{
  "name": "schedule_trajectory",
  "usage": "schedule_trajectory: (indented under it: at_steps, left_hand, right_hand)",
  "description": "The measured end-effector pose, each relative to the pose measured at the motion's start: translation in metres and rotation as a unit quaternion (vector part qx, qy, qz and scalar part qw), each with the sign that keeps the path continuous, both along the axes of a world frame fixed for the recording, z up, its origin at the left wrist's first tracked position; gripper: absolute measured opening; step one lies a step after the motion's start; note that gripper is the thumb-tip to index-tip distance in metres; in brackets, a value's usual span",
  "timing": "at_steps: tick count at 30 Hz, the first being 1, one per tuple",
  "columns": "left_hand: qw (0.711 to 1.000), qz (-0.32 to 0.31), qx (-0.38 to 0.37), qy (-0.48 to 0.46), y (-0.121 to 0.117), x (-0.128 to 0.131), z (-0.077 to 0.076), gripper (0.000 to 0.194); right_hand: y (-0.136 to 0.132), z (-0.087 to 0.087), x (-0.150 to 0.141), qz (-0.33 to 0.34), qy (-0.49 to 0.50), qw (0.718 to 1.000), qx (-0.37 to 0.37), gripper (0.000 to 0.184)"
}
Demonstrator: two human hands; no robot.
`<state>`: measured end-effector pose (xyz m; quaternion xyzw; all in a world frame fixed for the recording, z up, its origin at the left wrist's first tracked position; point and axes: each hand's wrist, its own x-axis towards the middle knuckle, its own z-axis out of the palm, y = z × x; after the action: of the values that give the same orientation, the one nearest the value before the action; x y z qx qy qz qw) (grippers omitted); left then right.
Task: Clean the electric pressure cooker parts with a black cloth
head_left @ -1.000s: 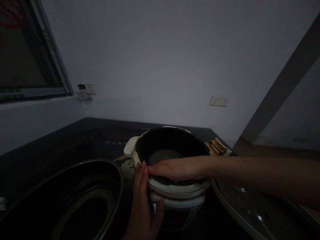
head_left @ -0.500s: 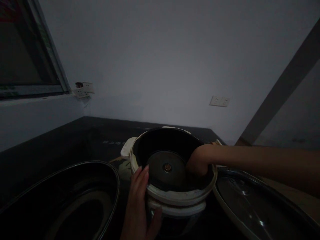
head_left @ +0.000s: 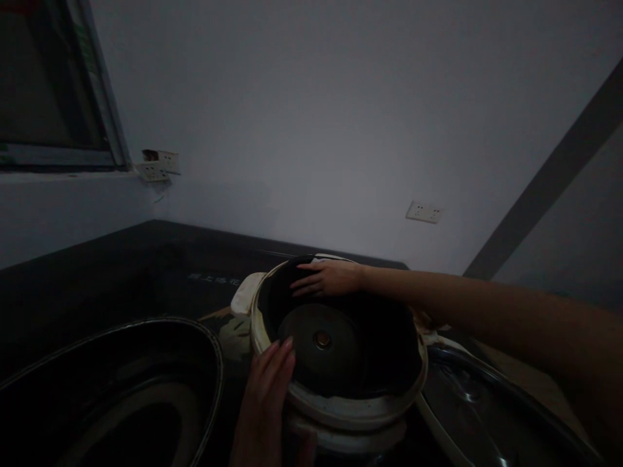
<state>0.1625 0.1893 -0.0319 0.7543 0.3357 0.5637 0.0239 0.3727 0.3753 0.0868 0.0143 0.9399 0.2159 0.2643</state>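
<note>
Both hands on cooker (head_left: 341,395): left hand (head_left: 265,402) fingers flat, wrist cropped; right hand (head_left: 328,277) fingers flat.

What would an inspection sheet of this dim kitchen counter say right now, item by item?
Surface: dark countertop, dimly lit.
Job's things: white rice cooker body, lid off, round heating plate showing inside.
Clutter: large dark oval pan on the left; glass lid on the right.
Hands: left hand flat against the cooker's near rim; right hand reaching across, fingers on the far inner wall. Neither grasps anything.
Cables: nothing seen.
Surroundings: pale wall, wall socket, second socket pair by the window frame.
</note>
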Motion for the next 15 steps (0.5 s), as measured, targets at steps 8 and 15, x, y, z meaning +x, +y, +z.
schedule_trajectory:
  at_steps: [8,15]
  left_hand:
    - [1.0,0.007,0.009,0.006,0.001,0.001,-0.004,0.06]
    - [0.999,-0.009,0.02,0.023,-0.005,-0.005,0.007,0.063]
  right_hand:
    - [-0.016,-0.014,0.019,0.547,-0.296,0.463,0.631,0.069]
    - [-0.067,-0.027,0.051,0.54,-0.321,-0.679,0.38,0.027]
